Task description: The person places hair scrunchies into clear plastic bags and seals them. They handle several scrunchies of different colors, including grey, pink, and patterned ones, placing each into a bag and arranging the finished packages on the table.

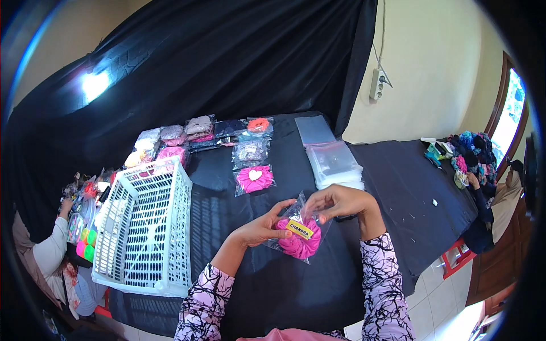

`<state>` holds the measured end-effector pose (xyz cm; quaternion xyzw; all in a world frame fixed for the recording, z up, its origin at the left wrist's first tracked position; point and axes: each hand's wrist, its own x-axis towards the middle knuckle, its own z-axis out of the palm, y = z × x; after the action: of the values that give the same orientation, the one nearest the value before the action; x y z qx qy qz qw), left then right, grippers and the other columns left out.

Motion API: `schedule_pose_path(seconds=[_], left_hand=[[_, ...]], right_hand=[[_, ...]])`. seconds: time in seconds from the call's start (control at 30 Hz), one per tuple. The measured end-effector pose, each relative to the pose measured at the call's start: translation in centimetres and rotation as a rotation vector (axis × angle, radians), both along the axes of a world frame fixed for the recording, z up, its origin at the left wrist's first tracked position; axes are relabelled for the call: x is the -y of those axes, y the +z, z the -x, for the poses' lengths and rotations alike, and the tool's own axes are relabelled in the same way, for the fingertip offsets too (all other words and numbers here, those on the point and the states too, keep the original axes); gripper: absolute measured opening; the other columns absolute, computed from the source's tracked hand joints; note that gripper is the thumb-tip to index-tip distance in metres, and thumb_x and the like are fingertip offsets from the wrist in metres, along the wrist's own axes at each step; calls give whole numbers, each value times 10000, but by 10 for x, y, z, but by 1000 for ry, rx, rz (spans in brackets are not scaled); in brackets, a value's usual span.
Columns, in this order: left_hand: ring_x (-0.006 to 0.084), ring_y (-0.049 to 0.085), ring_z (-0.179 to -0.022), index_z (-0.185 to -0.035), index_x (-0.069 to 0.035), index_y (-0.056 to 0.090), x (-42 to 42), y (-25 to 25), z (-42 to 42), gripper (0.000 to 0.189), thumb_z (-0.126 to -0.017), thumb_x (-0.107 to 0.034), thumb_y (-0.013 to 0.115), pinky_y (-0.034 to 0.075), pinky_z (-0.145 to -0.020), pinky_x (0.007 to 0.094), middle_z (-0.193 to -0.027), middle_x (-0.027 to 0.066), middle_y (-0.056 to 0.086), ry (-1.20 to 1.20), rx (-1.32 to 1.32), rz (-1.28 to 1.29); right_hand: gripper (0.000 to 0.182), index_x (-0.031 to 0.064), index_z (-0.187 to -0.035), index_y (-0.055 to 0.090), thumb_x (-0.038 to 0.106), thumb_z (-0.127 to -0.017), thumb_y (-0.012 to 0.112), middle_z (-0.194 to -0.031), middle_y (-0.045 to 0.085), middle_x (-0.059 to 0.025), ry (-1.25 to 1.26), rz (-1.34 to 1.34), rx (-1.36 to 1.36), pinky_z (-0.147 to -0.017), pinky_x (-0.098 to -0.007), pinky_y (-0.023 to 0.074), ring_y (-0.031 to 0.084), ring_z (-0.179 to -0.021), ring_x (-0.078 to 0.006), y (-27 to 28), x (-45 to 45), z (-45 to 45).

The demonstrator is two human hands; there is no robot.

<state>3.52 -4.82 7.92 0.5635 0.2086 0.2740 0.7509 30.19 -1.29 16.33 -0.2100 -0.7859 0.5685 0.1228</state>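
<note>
A clear plastic bag (316,246) holds a bright pink fabric scrunchie (305,249) and a yellow tag (299,229) that bears writing. My left hand (265,226) grips the bag's left side, with the thumb over the front near the tag. At the bag's upper end is my right hand (335,204), its fingers bent against the plastic; whether they pinch it is hard to tell. Just beyond lies a packed pink scrunchie (262,181) with a white heart-shaped card (255,174). A stack of clear plastic bags (335,164) sits past my right hand.
A white plastic basket (181,238) stands at left on the black-covered table (273,298). Several packed fabric items (200,128) line the back. One person (51,247) sits at left; another person (507,192) sits at right by a scrunchie pile (473,153). A power strip (377,84) hangs on the wall.
</note>
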Motion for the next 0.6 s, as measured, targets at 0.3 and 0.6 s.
schedule_pose_path(seconds=[0.3, 0.6], left_hand=[[143, 560, -1115, -1514, -145, 124, 3, 0, -6, 864, -859, 19, 663, 432, -948, 270, -1231, 116, 557, -19, 4, -1], [149, 564, -1113, -1496, -137, 184, -6, -8, 3, 781, -880, 20, 638, 463, -910, 238, -1223, 101, 545, 119, 22, 106]], right_hand=[[494, -34, -1220, 579, 193, -820, 758, -1157, 647, -96, 120, -55, 414, -947, -305, 466, 596, -1081, -162, -13, 1, 34], [357, 13, -1126, 647, 166, -821, 750, -990, 670, -13, -195, 28, -23, -878, -267, 457, 602, -932, -82, -14, 1, 28]])
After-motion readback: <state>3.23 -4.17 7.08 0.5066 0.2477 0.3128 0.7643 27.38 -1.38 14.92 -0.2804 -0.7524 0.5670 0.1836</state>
